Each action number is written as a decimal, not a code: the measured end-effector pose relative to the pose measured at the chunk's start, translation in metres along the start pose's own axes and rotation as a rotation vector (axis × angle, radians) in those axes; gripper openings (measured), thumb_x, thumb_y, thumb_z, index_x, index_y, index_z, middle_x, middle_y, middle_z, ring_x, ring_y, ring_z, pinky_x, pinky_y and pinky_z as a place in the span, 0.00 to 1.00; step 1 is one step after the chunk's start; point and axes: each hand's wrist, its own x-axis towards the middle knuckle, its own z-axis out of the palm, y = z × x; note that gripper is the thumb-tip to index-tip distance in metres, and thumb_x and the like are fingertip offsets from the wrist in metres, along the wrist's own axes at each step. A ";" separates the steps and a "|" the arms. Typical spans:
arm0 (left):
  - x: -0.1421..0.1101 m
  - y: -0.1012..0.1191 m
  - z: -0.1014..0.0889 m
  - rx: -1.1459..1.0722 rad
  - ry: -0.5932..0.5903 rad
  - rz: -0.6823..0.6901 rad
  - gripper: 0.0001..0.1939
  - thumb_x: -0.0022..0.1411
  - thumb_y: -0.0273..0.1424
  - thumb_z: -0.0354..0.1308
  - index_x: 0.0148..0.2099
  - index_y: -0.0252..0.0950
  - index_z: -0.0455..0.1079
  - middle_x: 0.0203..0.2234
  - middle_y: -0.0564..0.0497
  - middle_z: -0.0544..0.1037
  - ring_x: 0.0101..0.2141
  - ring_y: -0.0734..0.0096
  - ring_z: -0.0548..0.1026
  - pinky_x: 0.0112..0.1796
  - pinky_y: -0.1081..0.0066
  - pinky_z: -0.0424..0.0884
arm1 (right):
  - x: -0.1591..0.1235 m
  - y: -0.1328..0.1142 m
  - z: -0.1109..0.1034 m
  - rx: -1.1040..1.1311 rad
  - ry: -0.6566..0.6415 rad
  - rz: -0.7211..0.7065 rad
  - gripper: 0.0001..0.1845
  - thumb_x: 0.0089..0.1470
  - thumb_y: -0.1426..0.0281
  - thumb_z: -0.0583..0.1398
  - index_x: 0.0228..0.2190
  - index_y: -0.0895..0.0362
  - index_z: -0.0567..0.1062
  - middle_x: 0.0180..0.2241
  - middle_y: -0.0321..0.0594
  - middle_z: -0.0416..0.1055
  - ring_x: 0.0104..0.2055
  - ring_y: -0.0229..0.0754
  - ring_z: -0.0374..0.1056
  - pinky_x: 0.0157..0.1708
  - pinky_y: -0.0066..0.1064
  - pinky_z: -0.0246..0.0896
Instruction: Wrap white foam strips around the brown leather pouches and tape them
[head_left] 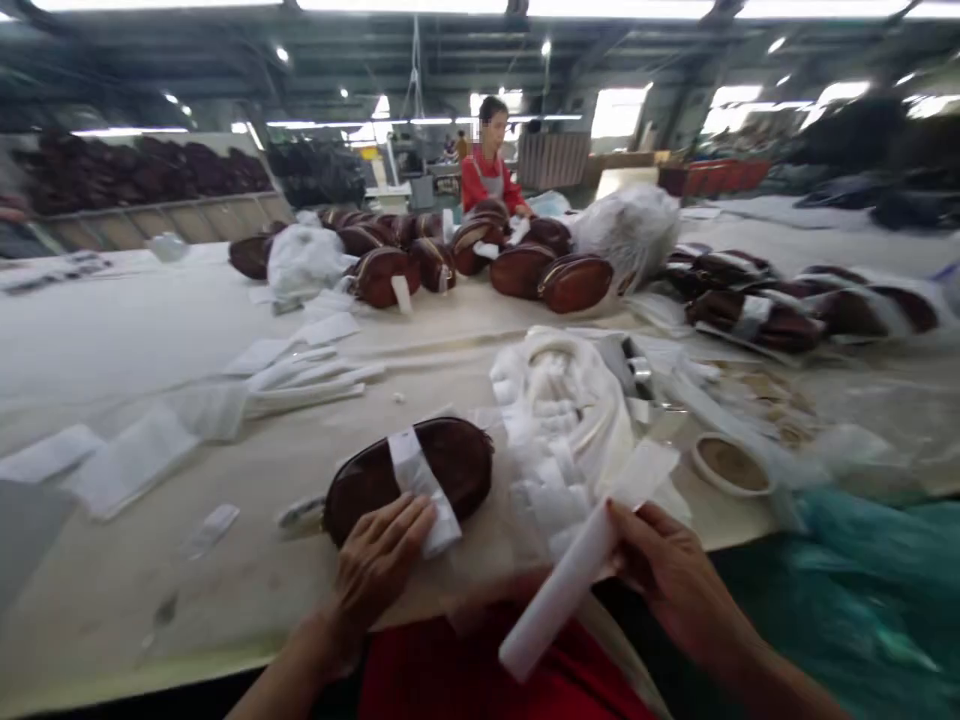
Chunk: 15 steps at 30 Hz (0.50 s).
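A dark brown oval bag [450, 458] lies on the beige table [225, 580] in front of me, with a white paper strip [415, 478] wrapped across its middle. My left hand [379, 562] rests on the bag's near edge, fingers pressing on the strip's end. My right hand [664, 580] is closed around a long white folded paper strip [577, 575] that slants from upper right down to lower left over my red lap. A heap of white strips [562, 420] sits just beyond my right hand.
Several brown bags [525, 265] lie in a pile farther up the table, where a person in red [487, 175] works. White paper sheets [135, 455] lie at left. A tape roll [731, 465] and teal plastic [870, 580] are at right.
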 end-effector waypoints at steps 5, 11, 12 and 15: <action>0.006 -0.009 -0.019 -0.061 -0.089 -0.093 0.15 0.65 0.23 0.45 0.51 0.36 0.67 0.44 0.48 0.76 0.46 0.69 0.73 0.41 0.72 0.67 | 0.007 0.079 0.056 -0.060 -0.304 0.404 0.22 0.34 0.57 0.70 0.26 0.60 0.71 0.20 0.36 0.70 0.18 0.32 0.64 0.18 0.22 0.59; 0.018 -0.014 -0.021 -0.139 -0.117 -0.122 0.14 0.65 0.26 0.46 0.51 0.36 0.66 0.44 0.47 0.75 0.43 0.69 0.74 0.39 0.71 0.69 | 0.016 0.110 0.121 0.027 -0.341 0.480 0.08 0.39 0.70 0.65 0.24 0.58 0.72 0.25 0.35 0.72 0.28 0.35 0.69 0.28 0.23 0.65; 0.017 -0.015 -0.023 -0.148 -0.123 -0.125 0.14 0.66 0.27 0.46 0.51 0.35 0.66 0.44 0.47 0.75 0.44 0.69 0.73 0.39 0.71 0.69 | 0.018 0.111 0.127 0.043 -0.343 0.475 0.05 0.40 0.72 0.63 0.23 0.57 0.71 0.25 0.34 0.72 0.29 0.36 0.69 0.29 0.23 0.64; 0.017 -0.013 -0.026 -0.179 -0.163 -0.118 0.15 0.66 0.27 0.45 0.52 0.34 0.65 0.45 0.46 0.74 0.47 0.68 0.72 0.41 0.70 0.68 | 0.021 0.117 0.134 0.106 -0.319 0.463 0.03 0.41 0.74 0.60 0.23 0.55 0.70 0.26 0.33 0.73 0.30 0.37 0.69 0.28 0.25 0.65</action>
